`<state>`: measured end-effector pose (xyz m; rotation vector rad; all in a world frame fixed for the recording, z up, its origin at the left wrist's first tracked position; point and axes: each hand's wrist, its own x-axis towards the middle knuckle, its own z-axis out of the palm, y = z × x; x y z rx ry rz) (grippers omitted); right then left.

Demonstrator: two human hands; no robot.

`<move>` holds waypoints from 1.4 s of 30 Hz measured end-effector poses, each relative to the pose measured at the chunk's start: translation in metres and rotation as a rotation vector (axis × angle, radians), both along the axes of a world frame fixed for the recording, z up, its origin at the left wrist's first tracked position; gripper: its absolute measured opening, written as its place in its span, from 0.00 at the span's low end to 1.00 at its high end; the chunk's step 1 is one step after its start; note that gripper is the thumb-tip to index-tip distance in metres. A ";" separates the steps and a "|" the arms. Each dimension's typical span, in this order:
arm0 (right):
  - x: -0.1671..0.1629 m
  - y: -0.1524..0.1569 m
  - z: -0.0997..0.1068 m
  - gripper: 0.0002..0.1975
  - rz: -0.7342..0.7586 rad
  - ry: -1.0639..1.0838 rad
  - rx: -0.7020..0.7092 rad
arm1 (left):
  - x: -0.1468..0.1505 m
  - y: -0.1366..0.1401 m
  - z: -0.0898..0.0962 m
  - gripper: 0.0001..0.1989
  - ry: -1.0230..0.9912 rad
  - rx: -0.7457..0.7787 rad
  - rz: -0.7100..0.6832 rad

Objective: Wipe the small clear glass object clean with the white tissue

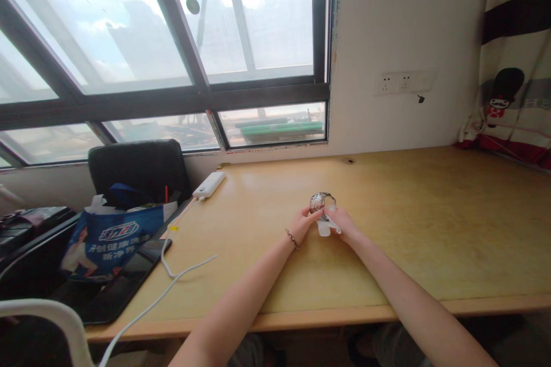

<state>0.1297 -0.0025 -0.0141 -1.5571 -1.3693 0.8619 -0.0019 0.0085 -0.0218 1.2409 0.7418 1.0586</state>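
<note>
Over the middle of the table (258, 229), both my hands meet at a shiny silver wristwatch (317, 202) whose band stands up in a loop. My left hand (302, 222), with a beaded bracelet on its wrist, closes its fingers on the watch's left side. My right hand (342, 222) is closed at the other side, its fingertips on a white, thin, flexible piece (324, 229) that hangs below the watch. Whether this is cloth or plastic I cannot tell. The fingers cover part of the watch.
A white power bank (209, 184) lies at the table's left rear with a white cable (189, 269) running from it. On the left are a dark tablet (133, 281), a blue bag (114, 241) and a black chair (140, 169). A curtain (512, 69) hangs at the right.
</note>
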 end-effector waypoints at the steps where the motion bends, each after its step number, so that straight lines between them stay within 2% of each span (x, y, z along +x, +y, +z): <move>1: 0.001 0.000 0.002 0.17 -0.013 -0.086 0.012 | 0.000 0.001 0.000 0.23 -0.007 -0.023 0.018; 6: 0.007 -0.008 0.013 0.17 -0.112 -0.490 0.268 | -0.001 0.003 0.000 0.21 -0.025 -0.090 0.062; 9: 0.009 -0.013 0.017 0.17 -0.103 -0.572 0.374 | -0.001 0.004 0.002 0.22 -0.133 -0.170 0.085; 11: 0.009 -0.013 0.018 0.18 -0.080 -0.531 0.400 | -0.002 0.005 0.002 0.22 -0.190 -0.218 0.110; 13: 0.008 -0.009 0.016 0.19 -0.046 -0.416 0.363 | -0.002 0.006 0.002 0.22 -0.223 -0.240 0.137; 18: 0.005 0.000 0.009 0.19 0.110 -0.154 0.079 | -0.001 0.008 -0.005 0.21 -0.192 -0.212 0.157; 21: 0.006 0.001 0.007 0.17 0.106 -0.144 0.060 | 0.000 0.007 -0.009 0.23 -0.136 -0.171 0.126; 26: 0.012 0.006 0.003 0.20 -0.045 -0.254 0.023 | -0.001 0.000 -0.001 0.23 0.020 -0.028 -0.007; 30: 0.012 0.008 -0.003 0.19 -0.065 -0.086 -0.038 | 0.002 -0.004 0.006 0.26 0.083 0.029 -0.109; 33: 0.010 0.006 -0.004 0.16 -0.014 -0.018 -0.054 | 0.006 -0.003 0.003 0.26 0.034 0.076 -0.110; 35: 0.011 0.005 -0.002 0.15 0.017 -0.063 -0.062 | 0.007 -0.002 0.000 0.26 0.002 0.103 -0.078; 38: 0.013 0.004 0.003 0.17 0.004 -0.275 -0.046 | 0.007 -0.002 -0.001 0.26 0.018 0.111 -0.039; 42: 0.014 -0.001 0.009 0.19 -0.067 -0.525 0.154 | 0.004 -0.004 0.003 0.28 0.046 0.095 -0.020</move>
